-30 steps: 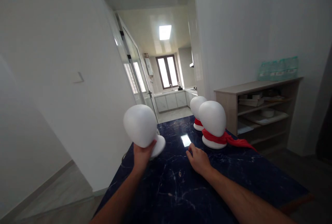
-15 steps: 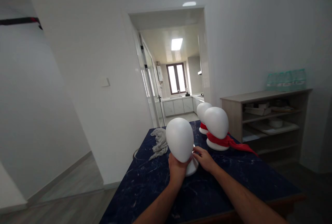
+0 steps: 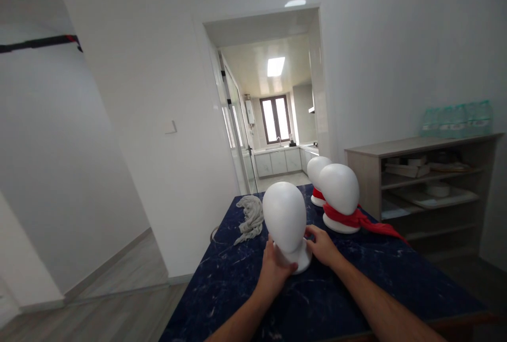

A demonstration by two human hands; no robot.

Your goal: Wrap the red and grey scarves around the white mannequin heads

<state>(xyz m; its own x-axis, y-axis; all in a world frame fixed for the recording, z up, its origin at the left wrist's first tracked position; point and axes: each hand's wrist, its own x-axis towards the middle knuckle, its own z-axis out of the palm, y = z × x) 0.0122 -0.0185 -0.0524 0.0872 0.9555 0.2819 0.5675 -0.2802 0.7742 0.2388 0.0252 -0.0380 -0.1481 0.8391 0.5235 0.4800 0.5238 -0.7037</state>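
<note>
- Before us, a smooth white head form (image 3: 284, 215) stands upright on a dark blue, marble-patterned table (image 3: 317, 305), between our two hands.
- Our left hand (image 3: 272, 273) grips its base, thumb across the front and fingers along the left side.
- Our right hand (image 3: 324, 247) is at the base's right side, fingers bent; the tips are partly hidden, so we cannot tell whether they grip.
- Just left of the form, we see a crumpled grey cloth (image 3: 251, 219).
- Farther back on the right, two more white head forms (image 3: 339, 189) wear red cloth (image 3: 344, 218) around their necks.
- Beyond, bottles (image 3: 455, 120) top a shelf unit (image 3: 362, 176).
</note>
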